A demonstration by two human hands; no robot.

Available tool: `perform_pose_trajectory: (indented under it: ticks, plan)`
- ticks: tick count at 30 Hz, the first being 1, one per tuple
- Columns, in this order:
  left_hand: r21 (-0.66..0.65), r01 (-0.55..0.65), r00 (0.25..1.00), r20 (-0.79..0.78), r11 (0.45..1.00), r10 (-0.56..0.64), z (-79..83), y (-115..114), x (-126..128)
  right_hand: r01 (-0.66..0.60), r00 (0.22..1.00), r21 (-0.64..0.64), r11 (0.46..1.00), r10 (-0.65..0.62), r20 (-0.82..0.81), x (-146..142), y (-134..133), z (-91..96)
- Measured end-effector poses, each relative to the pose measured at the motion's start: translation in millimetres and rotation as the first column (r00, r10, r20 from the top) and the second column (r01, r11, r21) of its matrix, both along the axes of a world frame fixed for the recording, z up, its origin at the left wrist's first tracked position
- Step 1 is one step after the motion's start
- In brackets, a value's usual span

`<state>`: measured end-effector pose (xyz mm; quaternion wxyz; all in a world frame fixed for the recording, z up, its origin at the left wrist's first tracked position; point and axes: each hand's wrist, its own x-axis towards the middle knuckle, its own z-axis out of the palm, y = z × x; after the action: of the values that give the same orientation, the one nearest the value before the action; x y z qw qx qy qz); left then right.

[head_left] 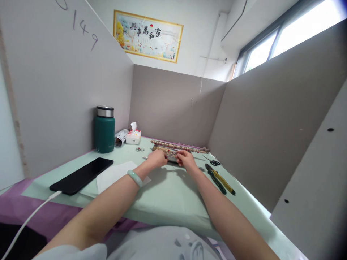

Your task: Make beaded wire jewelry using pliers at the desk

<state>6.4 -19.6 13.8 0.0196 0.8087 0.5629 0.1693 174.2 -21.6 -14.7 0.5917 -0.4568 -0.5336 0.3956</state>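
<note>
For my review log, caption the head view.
Left hand and right hand work on something indistinct over a pale green tabletop, green-and-yellow-handled pliers at right.

I see a speckled gold pad (pixel 158 147), a pale green tablecloth (pixel 176 198) and a black phone (pixel 84 175). On my feed the bottle (pixel 105 133) is dark green, banded silver.

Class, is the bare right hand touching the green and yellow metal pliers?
Apart: the head view shows pale green tabletop between the right hand and pliers.
</note>
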Motion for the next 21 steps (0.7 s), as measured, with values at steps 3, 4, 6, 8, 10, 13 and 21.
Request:
perform_pose_trajectory:
  ticks: [3,4,6,8,10,13,21]
  plan:
    - [-0.001,0.002,1.000,-0.002,1.000,-0.002,-0.7,1.0,0.1,0.002,1.000,0.016,1.000,-0.002,-0.001,0.4,1.5,-1.0]
    - [-0.001,0.006,1.000,-0.001,1.000,-0.006,-0.8,1.1,0.1,0.002,1.000,0.018,1.000,-0.002,0.002,0.5,2.0,-1.3]
    - [0.000,0.017,1.000,0.005,1.000,-0.017,-0.8,1.2,-0.1,0.008,1.000,0.022,1.000,-0.008,0.010,0.6,2.6,-1.6]
    - [-0.005,0.033,0.999,0.013,0.999,-0.033,-0.8,1.3,-0.3,0.017,1.000,0.029,0.999,-0.018,0.019,0.4,2.8,-1.7]
    - [-0.009,0.046,0.999,0.017,0.999,-0.046,-0.9,1.6,-0.4,0.024,0.999,0.034,0.999,-0.025,0.028,-0.2,2.4,-1.5]
    - [-0.011,0.047,0.999,0.020,0.999,-0.047,-1.2,2.4,-0.5,0.024,0.999,0.032,0.999,-0.025,0.037,-1.2,1.5,-1.3]
    - [-0.020,0.072,0.996,0.056,0.997,-0.071,-0.9,3.8,-0.6,0.006,1.000,0.025,1.000,-0.007,0.026,-1.2,0.2,-1.2]
